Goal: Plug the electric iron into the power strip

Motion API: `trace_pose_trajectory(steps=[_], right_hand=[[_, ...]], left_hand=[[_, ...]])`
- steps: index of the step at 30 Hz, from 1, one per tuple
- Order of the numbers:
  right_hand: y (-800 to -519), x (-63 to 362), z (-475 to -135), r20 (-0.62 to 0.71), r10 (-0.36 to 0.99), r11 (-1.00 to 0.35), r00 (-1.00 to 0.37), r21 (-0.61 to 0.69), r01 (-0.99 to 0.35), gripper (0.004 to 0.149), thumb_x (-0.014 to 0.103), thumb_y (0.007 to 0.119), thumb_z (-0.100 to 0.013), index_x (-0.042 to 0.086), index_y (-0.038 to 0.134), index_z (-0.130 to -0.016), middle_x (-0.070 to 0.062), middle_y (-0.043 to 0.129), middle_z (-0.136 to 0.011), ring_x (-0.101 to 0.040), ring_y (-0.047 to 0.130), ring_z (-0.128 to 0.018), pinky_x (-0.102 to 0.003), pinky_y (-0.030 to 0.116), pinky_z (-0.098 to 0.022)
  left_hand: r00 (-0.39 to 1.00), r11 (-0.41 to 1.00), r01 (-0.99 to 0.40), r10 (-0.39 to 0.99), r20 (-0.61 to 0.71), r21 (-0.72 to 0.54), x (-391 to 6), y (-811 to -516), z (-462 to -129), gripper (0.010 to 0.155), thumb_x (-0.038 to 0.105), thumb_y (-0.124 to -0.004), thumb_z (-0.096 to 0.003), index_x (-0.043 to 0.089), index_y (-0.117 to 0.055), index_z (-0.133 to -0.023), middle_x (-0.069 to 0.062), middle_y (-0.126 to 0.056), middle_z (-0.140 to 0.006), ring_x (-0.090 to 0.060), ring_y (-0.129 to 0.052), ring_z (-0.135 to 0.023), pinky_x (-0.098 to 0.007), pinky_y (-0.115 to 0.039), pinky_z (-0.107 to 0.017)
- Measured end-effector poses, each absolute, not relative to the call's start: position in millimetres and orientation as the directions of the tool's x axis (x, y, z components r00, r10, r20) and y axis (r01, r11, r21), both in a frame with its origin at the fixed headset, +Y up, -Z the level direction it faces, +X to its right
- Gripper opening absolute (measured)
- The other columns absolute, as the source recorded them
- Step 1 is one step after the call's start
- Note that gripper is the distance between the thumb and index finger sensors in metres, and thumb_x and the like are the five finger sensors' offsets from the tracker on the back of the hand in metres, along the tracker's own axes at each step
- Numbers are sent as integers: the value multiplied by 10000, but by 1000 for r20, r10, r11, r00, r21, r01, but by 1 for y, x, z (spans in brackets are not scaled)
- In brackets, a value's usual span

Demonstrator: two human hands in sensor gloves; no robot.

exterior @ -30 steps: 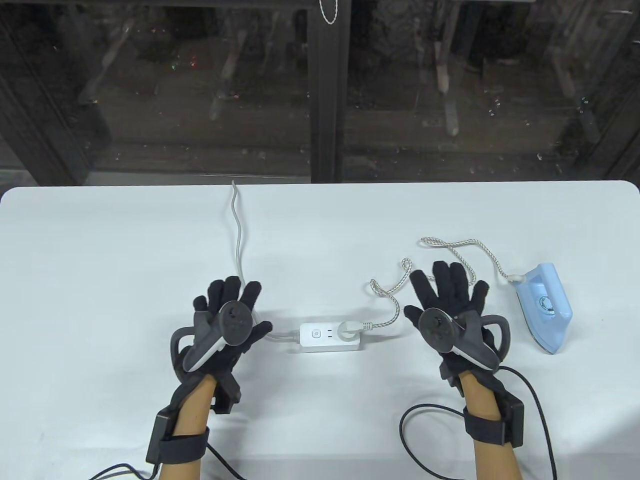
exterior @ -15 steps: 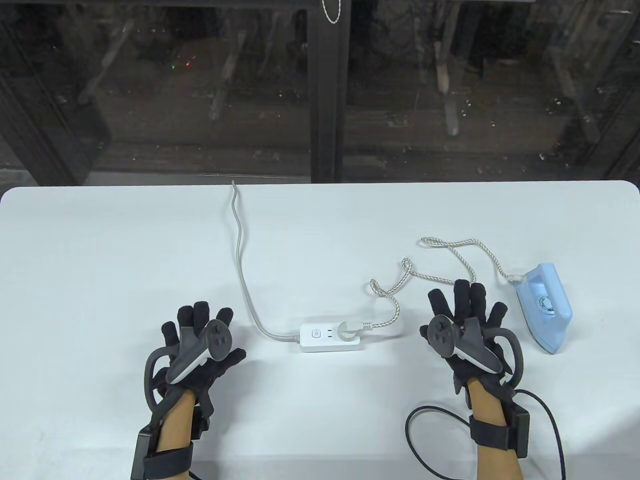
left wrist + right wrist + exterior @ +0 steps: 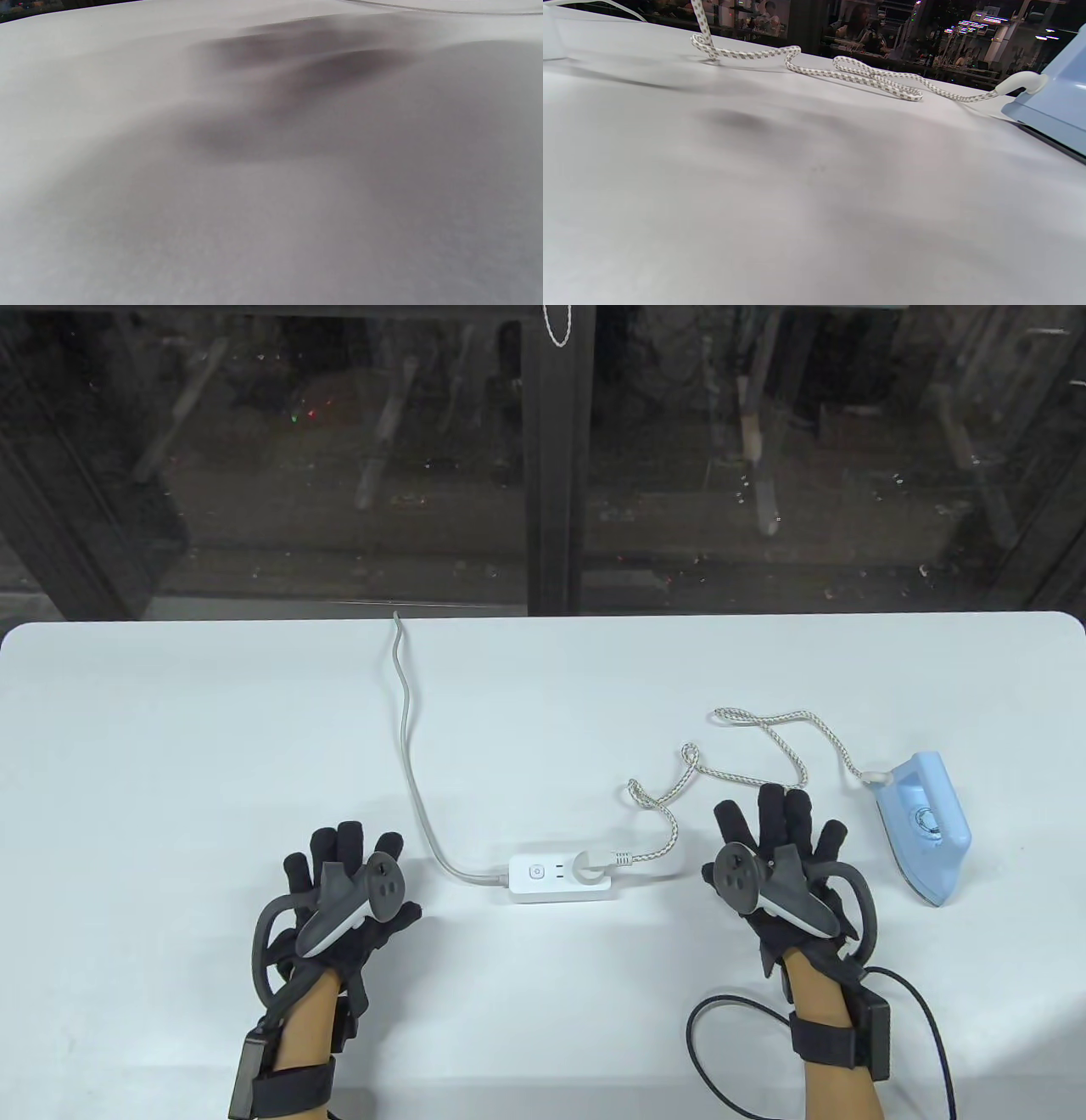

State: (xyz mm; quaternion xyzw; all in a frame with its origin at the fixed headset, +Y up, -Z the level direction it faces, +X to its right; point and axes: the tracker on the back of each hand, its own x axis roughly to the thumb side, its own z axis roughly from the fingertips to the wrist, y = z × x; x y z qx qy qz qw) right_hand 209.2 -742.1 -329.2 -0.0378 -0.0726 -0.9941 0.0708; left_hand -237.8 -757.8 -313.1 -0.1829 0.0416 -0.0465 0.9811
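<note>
Looking down, we see the round white plug (image 3: 587,862) seated in the white power strip (image 3: 559,879), between our spread, empty left hand (image 3: 348,891) and nearer right hand (image 3: 776,872).

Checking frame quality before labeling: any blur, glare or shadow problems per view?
Table view: sharp, evenly lit, reflections in the dark window behind the table. Left wrist view: soft, nearly featureless, just blurred shadows. Right wrist view: foreground soft with faint shadows; braided cord and iron readable.

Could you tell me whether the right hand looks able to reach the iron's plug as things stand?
Probably yes: the right hand is open beside the power strip, and only bare table separates it from the plug.
</note>
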Motion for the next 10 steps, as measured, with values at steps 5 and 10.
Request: trace_pose_trajectory(steps=[5,10], right_hand=[[-742,208,-329,87,-134,-978,-987,146,146,752,565,465,-548,304,37,-1109,-264,-99,-1160,-532,-53,-1008,-799,152,-651],[-742,208,-329,88,-133,-979,-987,147,145,753,566,458,-547,299,34,-1109,-271,-113,-1151,-535,-69,-997,-797,150,-651]], left_hand=[[992,927,79,-110,-64,-366,-237,-757,-312,806,685,-465,-417,467,31,-1014,-6,126,-1136,-327,99,-1063,-587,-61,-783],[991,925,82,-114,-64,-371,-237,-757,-312,805,683,-468,-419,465,28,-1015,-10,115,-1142,-330,84,-1069,-588,-74,-789]])
